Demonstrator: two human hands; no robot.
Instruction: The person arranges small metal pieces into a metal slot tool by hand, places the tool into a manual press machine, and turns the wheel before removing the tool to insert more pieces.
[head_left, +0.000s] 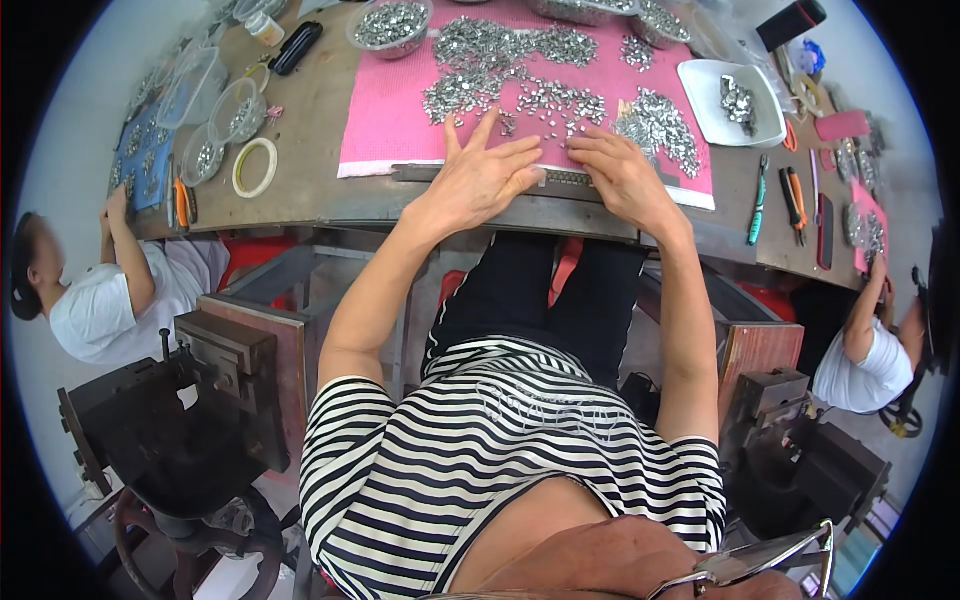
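Observation:
My left hand (478,182) lies over the front of a pink mat (375,125), fingers spread, two of them reaching toward small loose silvery metal pieces (560,103). Its thumb and nearer fingers rest by a long narrow metal bar (420,173) along the mat's front edge. My right hand (625,180) is at the bar's other end, fingers stretched out and slightly bent, fingertips close to the pieces. Between the hands a row of small pieces (568,178) sits along the bar. I see nothing gripped in either hand, though the fingertips partly hide what they touch.
A white square tray (697,95) with metal pieces stands right of the mat. Clear tubs (392,48) of pieces stand around it. Tape (238,172), pliers (795,200) and teal-handled tweezers (758,205) lie on the bench. Co-workers sit left (110,310) and right (865,350); machines flank me.

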